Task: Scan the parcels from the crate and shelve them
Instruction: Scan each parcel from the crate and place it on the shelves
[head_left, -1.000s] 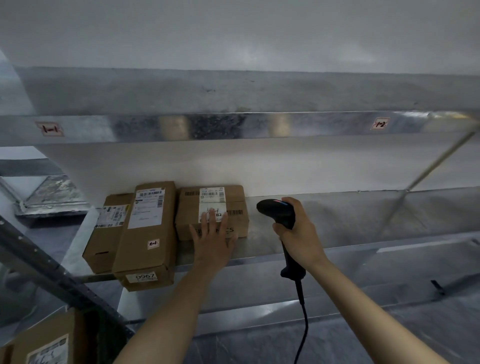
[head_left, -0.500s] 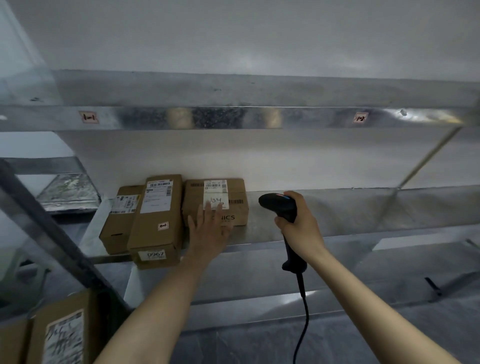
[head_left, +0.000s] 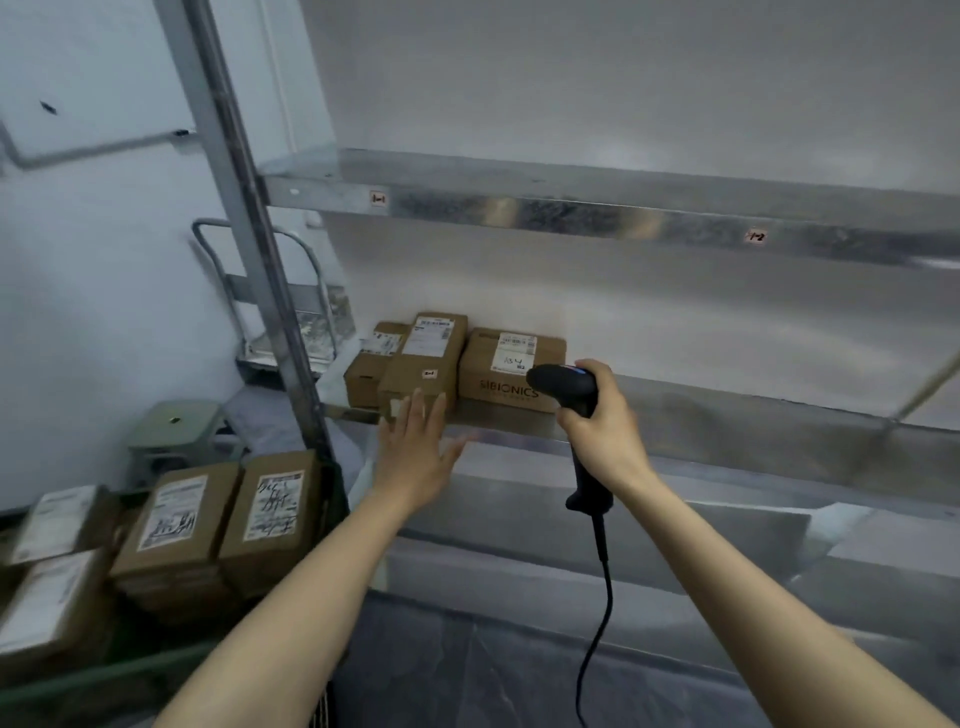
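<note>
Galvanised steel shelving against a pale wall; the middle shelf (head_left: 727, 410) serves as landmark throughout. Above it runs an upper shelf (head_left: 571, 208) bearing two small tags on its front lip; at its left end stands a grey upright post (head_left: 244, 218). Left of the post and below shelf level: a pale green stool (head_left: 171, 421), a hand trolley (head_left: 275, 312) leaning at the wall, and a dark green crate (head_left: 93, 670) holding several labelled cardboard parcels (head_left: 182, 525) stood on end, labels facing the camera. On the middle shelf, at its left end, three shelved parcels lie side by side and touching: a small left box (head_left: 371, 364); a longer centre box (head_left: 423, 358) with its long axis running front to back, its near end overhanging the shelf lip; and a SIBIONICS box (head_left: 511, 371) to the right, long axis running along the shelf, printed side facing forward, white label on top marked "134". Left hand (head_left: 415, 452): back up, empty, fingers (head_left: 415, 415) spread and extended, hovering just in front of the shelf lip; the fingertips overlap the near end of the centre box, contact cannot be told. Right hand (head_left: 605, 431): fingers wrapped tight around the handle of a black barcode scanner (head_left: 566, 382), held upright just in front of the shelf; the scanner head points left, overlapping the SIBIONICS box's right end in view. Its cable (head_left: 597, 623) hangs down below shelf level.
</note>
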